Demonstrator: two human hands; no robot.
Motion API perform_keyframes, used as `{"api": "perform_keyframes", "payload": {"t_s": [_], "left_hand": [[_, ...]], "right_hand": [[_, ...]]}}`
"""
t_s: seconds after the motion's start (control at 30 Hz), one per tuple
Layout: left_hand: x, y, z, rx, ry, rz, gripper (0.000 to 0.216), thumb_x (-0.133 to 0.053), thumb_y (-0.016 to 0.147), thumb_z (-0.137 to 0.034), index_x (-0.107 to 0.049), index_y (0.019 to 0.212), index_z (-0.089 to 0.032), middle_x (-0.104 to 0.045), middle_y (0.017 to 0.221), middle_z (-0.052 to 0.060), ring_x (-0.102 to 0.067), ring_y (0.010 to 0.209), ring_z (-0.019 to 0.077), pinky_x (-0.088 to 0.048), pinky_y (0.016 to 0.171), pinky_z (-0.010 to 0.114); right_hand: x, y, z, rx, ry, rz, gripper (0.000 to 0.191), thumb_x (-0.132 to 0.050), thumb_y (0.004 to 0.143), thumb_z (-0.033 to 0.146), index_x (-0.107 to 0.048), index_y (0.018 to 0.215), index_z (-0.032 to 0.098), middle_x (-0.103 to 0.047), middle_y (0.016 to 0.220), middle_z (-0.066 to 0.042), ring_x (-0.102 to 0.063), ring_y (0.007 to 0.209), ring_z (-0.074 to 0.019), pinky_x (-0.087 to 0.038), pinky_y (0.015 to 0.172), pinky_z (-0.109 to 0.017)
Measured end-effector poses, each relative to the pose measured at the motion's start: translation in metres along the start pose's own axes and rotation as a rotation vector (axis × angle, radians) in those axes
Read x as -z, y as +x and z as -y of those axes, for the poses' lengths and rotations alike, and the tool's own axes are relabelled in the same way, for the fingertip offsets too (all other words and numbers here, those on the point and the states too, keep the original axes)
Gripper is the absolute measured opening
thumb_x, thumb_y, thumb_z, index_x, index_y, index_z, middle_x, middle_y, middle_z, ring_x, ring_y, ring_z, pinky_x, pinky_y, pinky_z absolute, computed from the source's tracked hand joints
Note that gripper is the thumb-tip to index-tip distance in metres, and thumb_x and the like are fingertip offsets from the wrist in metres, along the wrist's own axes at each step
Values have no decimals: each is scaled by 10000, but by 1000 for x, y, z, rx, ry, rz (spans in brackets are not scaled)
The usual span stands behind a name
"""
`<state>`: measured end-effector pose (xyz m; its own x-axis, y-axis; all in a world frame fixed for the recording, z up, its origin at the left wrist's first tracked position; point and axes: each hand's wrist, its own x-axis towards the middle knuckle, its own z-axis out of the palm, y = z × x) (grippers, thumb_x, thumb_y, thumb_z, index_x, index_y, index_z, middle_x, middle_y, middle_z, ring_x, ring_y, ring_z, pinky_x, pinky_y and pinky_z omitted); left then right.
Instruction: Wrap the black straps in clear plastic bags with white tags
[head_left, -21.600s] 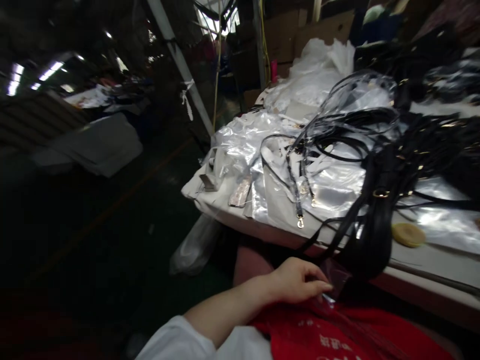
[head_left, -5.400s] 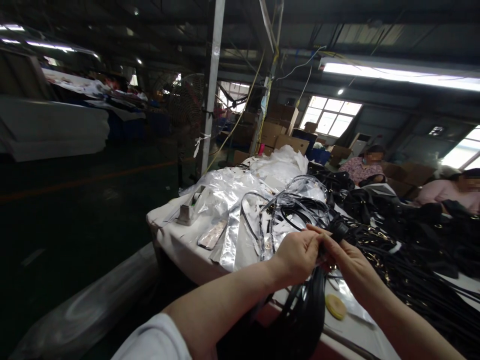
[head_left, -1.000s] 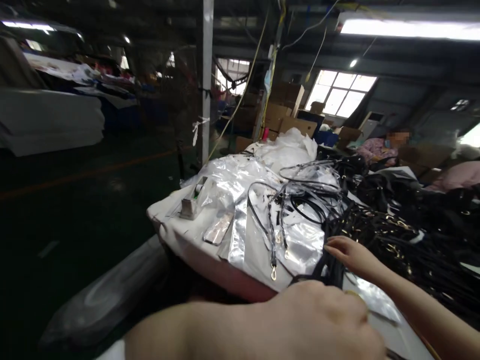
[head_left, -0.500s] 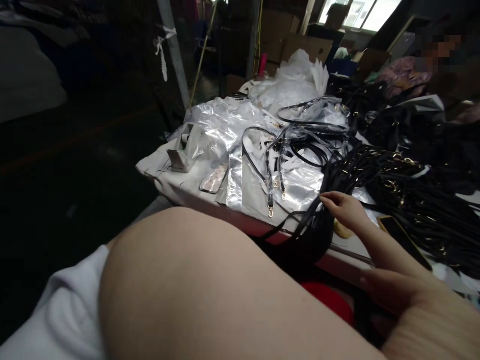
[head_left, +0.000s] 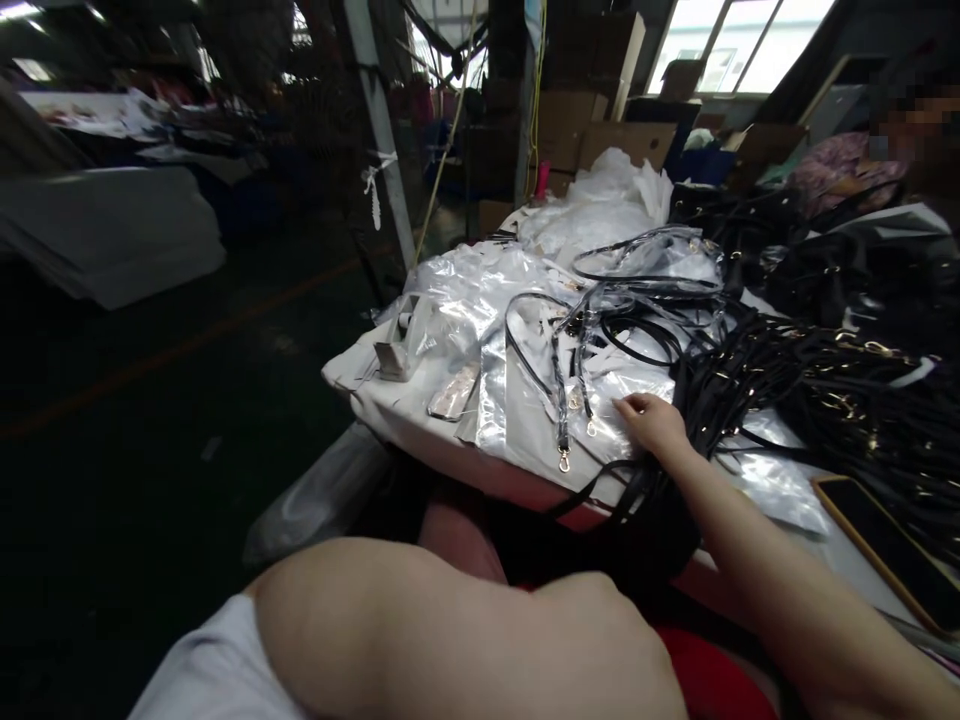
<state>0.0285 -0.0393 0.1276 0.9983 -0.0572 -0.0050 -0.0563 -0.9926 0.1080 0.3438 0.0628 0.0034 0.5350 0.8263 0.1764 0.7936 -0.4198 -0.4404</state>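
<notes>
Right hand [head_left: 654, 422]: laid on the table [head_left: 420, 425], fingers curled loosely and spread over a clear bag [head_left: 600, 385]; it grips nothing that can be made out. Fingertips touch the plastic, and the black straps [head_left: 757, 375] lie just beside it at 3 o'clock.
Left hand: hidden; only the bent left arm [head_left: 465, 630] shows at 6 o'clock, so whether it is open or closed cannot be told.
Straps: a thick tangle with gold fittings spreads from the hand toward 3 o'clock; one bundle hangs over the table edge just below the wrist.
Bagged strap [head_left: 559, 385]: at 9 o'clock of the hand, a looped strap inside clear plastic, its gold clip [head_left: 563, 463] near the table edge.
Bags: a shiny heap [head_left: 480, 290] covers the table's far left part, at 10 o'clock of the hand.
Tape holder [head_left: 394, 355]: near the left corner, well apart from the hand.
Phone [head_left: 885, 545]: dark slab flat on the table at 4 o'clock, apart from the straps.
Other person [head_left: 847, 165]: seated at the far end, at 2 o'clock.
Boxes [head_left: 622, 140]: cardboard, beyond the table at 12 o'clock.
</notes>
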Motion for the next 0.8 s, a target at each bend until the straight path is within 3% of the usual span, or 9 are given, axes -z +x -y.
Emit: {"api": "perform_keyframes", "payload": {"t_s": [0.07, 0.1, 0.23, 0.33, 0.5, 0.63, 0.8], "left_hand": [[0, 9, 33, -45, -57, 49, 142, -639, 837, -212, -691, 705, -196, -674, 741, 54, -615, 641, 165, -487, 551, 289], [-4, 14, 46, 0, -69, 88, 135, -646, 810, -155, -694, 686, -177, -673, 714, 65, -613, 616, 176, -463, 517, 302], [-25, 25, 77, 176, -85, 66, 143, -588, 861, -153, -722, 811, -140, -705, 816, 100, -664, 739, 226, -481, 584, 324], [-37, 31, 85, 212, -95, 46, 157, -594, 881, -227, -722, 872, -137, -715, 854, 95, -676, 772, 229, -509, 637, 320], [-47, 38, 96, 225, -89, 3, 184, -576, 891, -260, -717, 853, -148, -715, 841, 77, -679, 766, 227, -531, 653, 317], [-48, 42, 104, 271, -61, -42, 200, -516, 909, -183, -706, 881, -129, -706, 868, 103, -677, 808, 236, -540, 682, 330], [-42, 47, 113, 306, -29, -98, 188, -500, 905, -114, -688, 899, -114, -691, 907, 121, -673, 871, 242, -534, 723, 340]], "right_hand": [[3, -1, -4, -28, 20, 1, 376, -536, 835, 503, -766, 772, 212, -759, 826, -106, -690, 804, -301, -481, 673, -367], [6, -1, -5, -38, 32, -4, 385, -525, 839, 498, -772, 786, 207, -762, 843, -117, -691, 831, -317, -480, 688, -379], [16, -3, -7, -46, 104, -78, 355, -546, 818, 467, -781, 897, 212, -765, 1007, -113, -668, 998, -338, -476, 824, -412], [25, -6, -5, -61, 186, -161, 339, -604, 770, 482, -773, 864, 204, -773, 954, -96, -689, 935, -314, -491, 821, -397], [41, -15, 2, -80, 335, -238, 372, -646, 754, 538, -738, 768, 178, -747, 725, -70, -700, 709, -258, -510, 648, -332], [53, -32, 11, -81, 403, -238, 377, -558, 859, 520, -731, 798, 191, -746, 768, -61, -695, 734, -233, -503, 674, -318], [65, -62, 25, 2, 348, -220, 331, -579, 863, 517, -730, 828, 224, -733, 770, -41, -678, 781, -244, -482, 741, -340]]}}
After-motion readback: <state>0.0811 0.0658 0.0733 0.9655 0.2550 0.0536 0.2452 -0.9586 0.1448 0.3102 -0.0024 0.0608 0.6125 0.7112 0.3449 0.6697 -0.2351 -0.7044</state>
